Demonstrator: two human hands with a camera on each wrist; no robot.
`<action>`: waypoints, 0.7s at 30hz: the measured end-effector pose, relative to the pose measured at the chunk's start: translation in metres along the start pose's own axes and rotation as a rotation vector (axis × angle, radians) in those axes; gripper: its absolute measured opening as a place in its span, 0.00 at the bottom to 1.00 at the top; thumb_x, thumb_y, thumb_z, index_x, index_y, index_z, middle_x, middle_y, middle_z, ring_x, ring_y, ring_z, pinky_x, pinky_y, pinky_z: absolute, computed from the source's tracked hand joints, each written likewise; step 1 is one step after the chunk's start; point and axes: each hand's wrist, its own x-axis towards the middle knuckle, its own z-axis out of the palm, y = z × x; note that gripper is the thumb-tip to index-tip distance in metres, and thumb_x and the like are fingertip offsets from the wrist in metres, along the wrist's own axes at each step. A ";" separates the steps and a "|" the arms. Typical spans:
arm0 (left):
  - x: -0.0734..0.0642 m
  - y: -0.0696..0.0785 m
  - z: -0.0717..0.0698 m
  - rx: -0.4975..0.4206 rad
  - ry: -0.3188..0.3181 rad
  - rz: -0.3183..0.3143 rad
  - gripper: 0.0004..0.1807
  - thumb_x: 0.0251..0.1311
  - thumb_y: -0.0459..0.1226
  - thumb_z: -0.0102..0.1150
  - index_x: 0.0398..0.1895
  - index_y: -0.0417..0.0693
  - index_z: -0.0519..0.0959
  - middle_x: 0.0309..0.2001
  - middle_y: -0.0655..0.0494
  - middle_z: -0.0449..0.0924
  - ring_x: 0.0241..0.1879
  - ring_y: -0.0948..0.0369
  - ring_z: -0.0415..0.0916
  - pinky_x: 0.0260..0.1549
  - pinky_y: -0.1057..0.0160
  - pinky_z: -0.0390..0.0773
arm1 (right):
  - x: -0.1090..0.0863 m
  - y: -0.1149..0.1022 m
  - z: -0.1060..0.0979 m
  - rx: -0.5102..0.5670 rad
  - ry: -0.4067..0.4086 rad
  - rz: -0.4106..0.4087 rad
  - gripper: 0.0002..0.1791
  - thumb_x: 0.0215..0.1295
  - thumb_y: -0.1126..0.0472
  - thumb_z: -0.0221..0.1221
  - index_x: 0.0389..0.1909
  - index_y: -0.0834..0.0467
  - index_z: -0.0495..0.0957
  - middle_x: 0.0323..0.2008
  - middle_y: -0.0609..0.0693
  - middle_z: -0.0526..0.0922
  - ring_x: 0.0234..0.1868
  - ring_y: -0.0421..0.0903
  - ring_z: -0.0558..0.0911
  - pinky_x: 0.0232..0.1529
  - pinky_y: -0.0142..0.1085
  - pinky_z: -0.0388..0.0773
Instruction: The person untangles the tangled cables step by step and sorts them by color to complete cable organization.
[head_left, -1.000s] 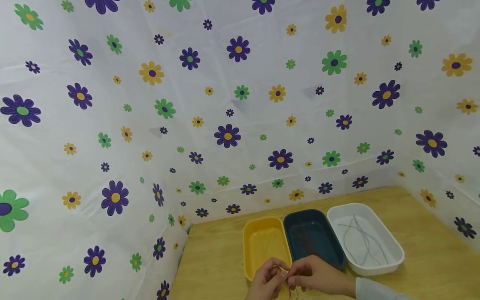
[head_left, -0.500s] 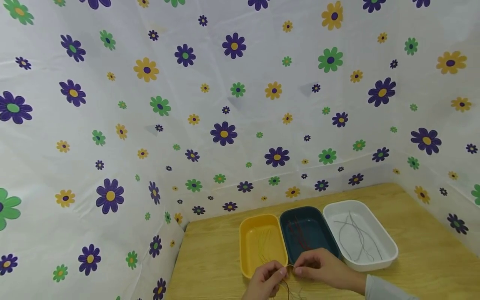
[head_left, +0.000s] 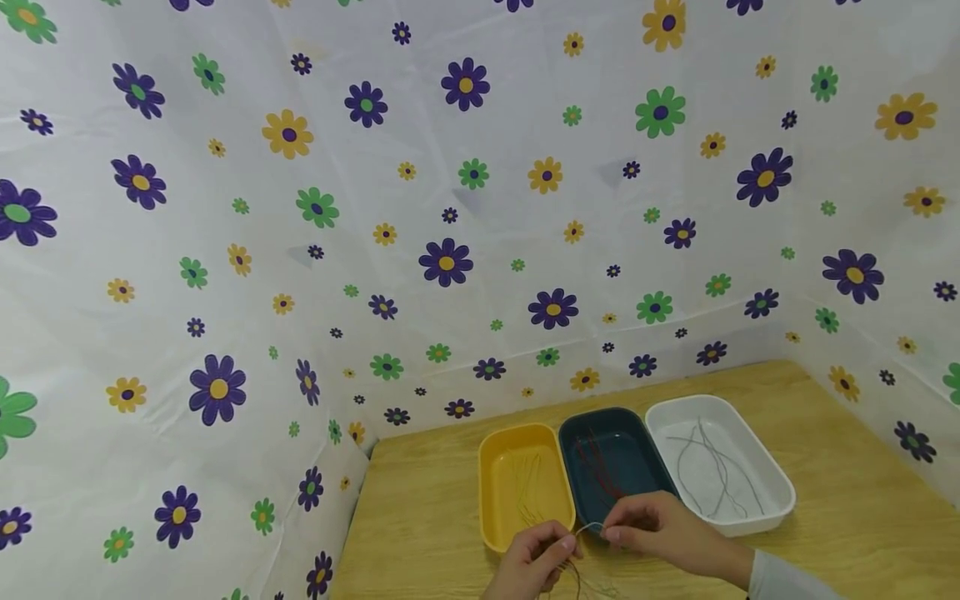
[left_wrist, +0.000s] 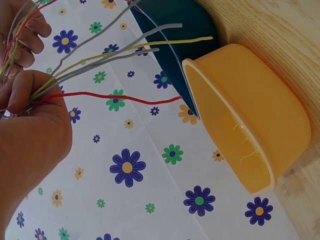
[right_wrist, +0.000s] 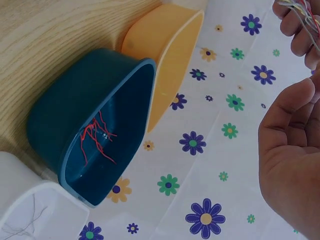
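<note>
My left hand [head_left: 529, 563] grips a bunch of thin coated wires, whose loose ends trail below it in the head view. Grey wires [left_wrist: 160, 29], a yellow wire [left_wrist: 175, 42] and a red wire [left_wrist: 107, 96] fan out past its fingers in the left wrist view. My right hand [head_left: 671, 533] is just to the right, pinching the end of a pale wire [head_left: 588, 527] between thumb and forefinger. That wire bows across the short gap between both hands. The right fingertips overlap the dark blue tray's near end in the head view.
Three trays stand side by side: a yellow tray [head_left: 482, 492] with yellow wires, a dark blue tray [right_wrist: 65, 110] with red wires [right_wrist: 95, 132], and a white tray [head_left: 783, 492] with grey wires [head_left: 720, 467]. They sit on a wooden table [head_left: 420, 508] before a flower-print sheet [head_left: 360, 183].
The hands were together a second ago. The right hand has since moved rightward, and a growing length of pale wire shows between them. The left hand has barely moved.
</note>
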 end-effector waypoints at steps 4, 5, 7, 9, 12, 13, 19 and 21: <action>0.002 -0.001 0.002 0.014 -0.007 0.013 0.24 0.78 0.42 0.54 0.49 0.21 0.73 0.35 0.64 0.80 0.16 0.71 0.58 0.17 0.74 0.59 | -0.005 -0.004 -0.005 -0.011 0.023 0.006 0.09 0.78 0.65 0.56 0.45 0.63 0.84 0.36 0.53 0.87 0.32 0.32 0.81 0.33 0.33 0.82; 0.002 -0.001 0.002 0.016 -0.008 0.015 0.24 0.78 0.42 0.54 0.49 0.20 0.73 0.35 0.64 0.80 0.16 0.71 0.58 0.18 0.74 0.59 | -0.006 -0.004 -0.007 -0.010 0.026 0.008 0.09 0.78 0.65 0.56 0.45 0.63 0.84 0.36 0.54 0.87 0.33 0.33 0.81 0.34 0.34 0.83; 0.003 -0.002 0.002 0.021 -0.007 0.019 0.24 0.78 0.41 0.54 0.49 0.20 0.73 0.36 0.64 0.80 0.16 0.71 0.58 0.18 0.74 0.60 | -0.010 -0.005 -0.010 -0.008 0.033 0.011 0.09 0.79 0.66 0.55 0.46 0.63 0.84 0.36 0.55 0.87 0.33 0.34 0.82 0.34 0.34 0.83; 0.003 -0.002 0.002 0.023 -0.006 0.016 0.24 0.77 0.41 0.54 0.49 0.20 0.73 0.37 0.64 0.80 0.17 0.72 0.59 0.18 0.74 0.60 | -0.013 -0.005 -0.013 0.007 0.038 0.015 0.09 0.79 0.66 0.54 0.46 0.64 0.84 0.36 0.54 0.87 0.34 0.35 0.83 0.35 0.35 0.83; 0.003 -0.002 0.003 0.022 0.006 0.008 0.23 0.77 0.41 0.55 0.49 0.21 0.74 0.37 0.63 0.81 0.18 0.71 0.60 0.19 0.74 0.61 | -0.018 -0.005 -0.017 0.021 0.044 0.005 0.10 0.79 0.67 0.53 0.47 0.65 0.83 0.36 0.49 0.87 0.35 0.36 0.84 0.37 0.35 0.84; 0.003 -0.002 0.003 0.024 0.010 0.006 0.23 0.77 0.41 0.55 0.48 0.21 0.74 0.37 0.62 0.81 0.19 0.71 0.60 0.19 0.74 0.61 | -0.019 -0.006 -0.018 0.022 0.046 0.003 0.10 0.79 0.67 0.53 0.47 0.65 0.83 0.36 0.47 0.87 0.35 0.36 0.85 0.37 0.35 0.84; 0.005 -0.002 0.001 0.045 -0.006 0.011 0.23 0.77 0.42 0.55 0.49 0.22 0.75 0.39 0.60 0.82 0.19 0.72 0.60 0.20 0.75 0.62 | -0.024 -0.009 -0.022 0.017 0.061 -0.005 0.10 0.79 0.67 0.53 0.47 0.63 0.84 0.35 0.48 0.87 0.35 0.37 0.85 0.37 0.35 0.84; 0.005 -0.001 0.001 0.056 -0.018 0.015 0.23 0.77 0.42 0.55 0.49 0.22 0.75 0.38 0.60 0.81 0.19 0.72 0.61 0.20 0.75 0.62 | -0.025 -0.010 -0.023 0.009 0.076 -0.005 0.10 0.79 0.68 0.53 0.46 0.61 0.84 0.35 0.50 0.87 0.34 0.36 0.84 0.35 0.35 0.83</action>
